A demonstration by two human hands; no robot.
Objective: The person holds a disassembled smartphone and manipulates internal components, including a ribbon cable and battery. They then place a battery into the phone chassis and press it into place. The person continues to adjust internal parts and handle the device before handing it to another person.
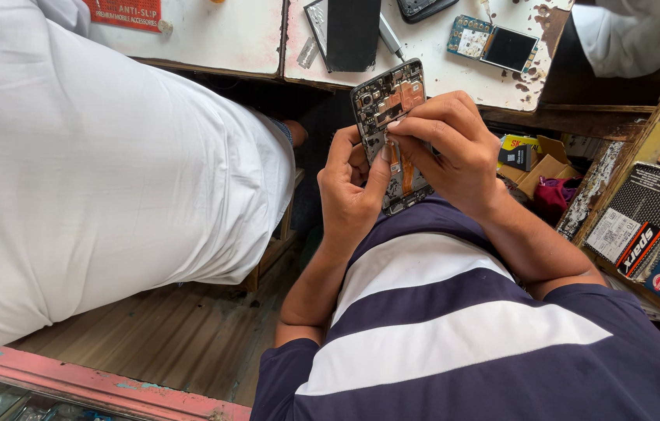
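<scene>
Head view: the opened phone (pixel 389 97) stands on its long axis, tilted away from the body above the lap. Left hand (pixel 349 187) grips its lower left edge; right hand (pixel 447 144) pinches at its middle from the right.

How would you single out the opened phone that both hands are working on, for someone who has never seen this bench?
Start at the worn white tabletop; just below its front edge, the left hand and right hand meet. Between them is the opened phone, back cover off, showing grey circuitry and a copper-orange strip. Unlike the small blue circuit board lying on the tabletop, it is held.
</scene>
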